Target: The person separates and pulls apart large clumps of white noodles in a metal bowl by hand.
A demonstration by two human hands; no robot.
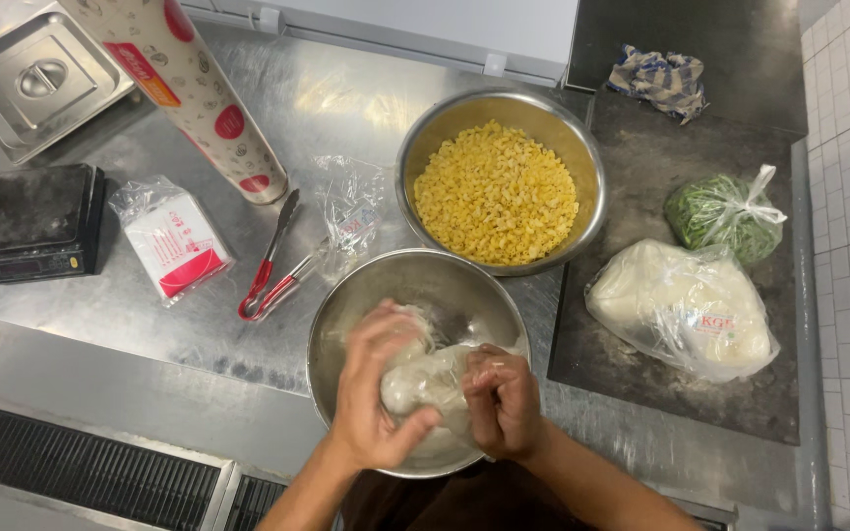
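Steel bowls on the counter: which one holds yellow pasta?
The farther steel bowl, heaped with yellow pasta. The nearer bowl has both hands working a pale bag instead.

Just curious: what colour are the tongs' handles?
Red, on the tongs, seen in the head view.

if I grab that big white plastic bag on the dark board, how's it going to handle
The big white bag would probably sag and shift rather than hold shape: its thin plastic wrinkles loosely over a soft, mounded filling. It looks fairly heavy for its size, bulging full. The glossy film may be slippery, so support it from beneath on the dark board.
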